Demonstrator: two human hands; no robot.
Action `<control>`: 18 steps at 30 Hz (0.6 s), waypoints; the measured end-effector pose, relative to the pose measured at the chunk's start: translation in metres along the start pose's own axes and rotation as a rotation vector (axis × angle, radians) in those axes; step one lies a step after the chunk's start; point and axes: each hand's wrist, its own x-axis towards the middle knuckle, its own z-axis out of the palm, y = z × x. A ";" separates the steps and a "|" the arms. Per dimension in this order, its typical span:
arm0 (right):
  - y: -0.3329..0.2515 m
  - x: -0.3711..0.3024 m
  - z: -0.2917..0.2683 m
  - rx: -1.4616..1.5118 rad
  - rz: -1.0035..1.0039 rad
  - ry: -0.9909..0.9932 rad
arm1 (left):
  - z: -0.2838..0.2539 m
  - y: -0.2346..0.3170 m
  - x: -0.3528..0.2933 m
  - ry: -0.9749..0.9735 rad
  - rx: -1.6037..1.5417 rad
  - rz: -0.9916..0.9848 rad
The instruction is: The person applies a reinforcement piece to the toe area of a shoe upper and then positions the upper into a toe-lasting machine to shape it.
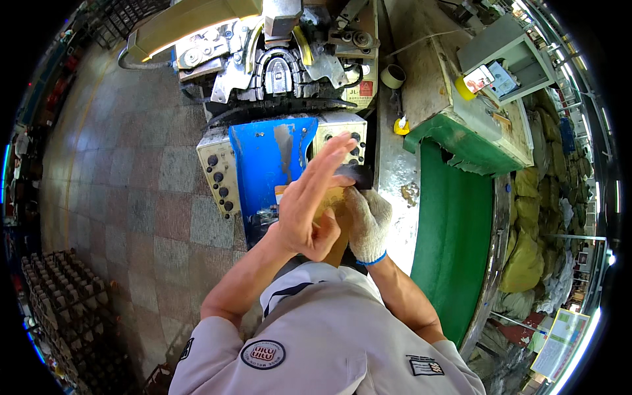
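My left hand (313,201), bare, is raised in front of my chest with its fingers stretched out and its thumb bent inward. It is against or just in front of a tan boot-like piece (338,197) with a dark end (356,174), and hides much of it. My right hand (369,222), in a pale knitted glove with a blue cuff, is closed on the right side of this piece. Whether the left palm touches the piece, I cannot tell. Beyond both hands stands a machine with a horseshoe-shaped metal clamp (278,72).
A blue panel (266,164) on the machine lies between knob-covered control boxes (220,174). At right are a worn workbench (454,79) and a green-lined trough (454,217). A loaded rack (69,309) stands on the tiled floor at left. Yellowish sacks (523,257) are piled far right.
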 end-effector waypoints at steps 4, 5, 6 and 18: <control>-0.016 0.000 -0.002 0.166 0.111 0.014 | -0.015 -0.010 -0.006 0.055 0.024 -0.047; -0.017 0.000 -0.003 0.165 0.112 0.014 | -0.015 -0.010 -0.008 0.059 0.018 -0.029; -0.019 0.002 -0.002 0.168 0.107 0.013 | -0.013 -0.009 -0.009 0.052 -0.020 -0.036; -0.001 0.003 -0.013 0.164 0.140 -0.196 | -0.015 -0.004 -0.007 -0.015 -0.211 -0.068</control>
